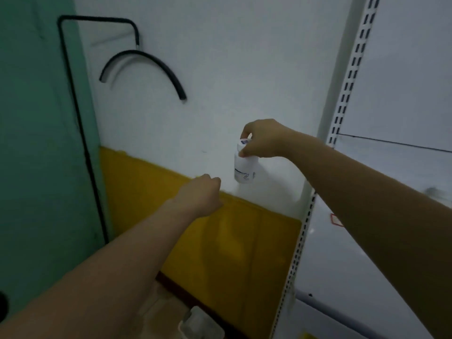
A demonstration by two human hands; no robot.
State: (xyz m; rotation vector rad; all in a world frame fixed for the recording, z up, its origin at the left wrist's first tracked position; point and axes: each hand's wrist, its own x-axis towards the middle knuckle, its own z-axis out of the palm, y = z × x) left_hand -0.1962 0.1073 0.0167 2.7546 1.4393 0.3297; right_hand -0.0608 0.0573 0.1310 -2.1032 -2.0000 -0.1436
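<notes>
Dark blue print is noted on small white plastic bottle. White painted wall is banded yellow at btm. Green side panel, black curved hose, dark-slotted white metal upright are seen.

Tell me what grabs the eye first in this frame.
A white bottle hangs mid-frame, pinched at its cap by the right hand against the white wall. Below-left, the left hand is curled in a fist before a yellow wall band; a black hose arcs upper left.
</notes>
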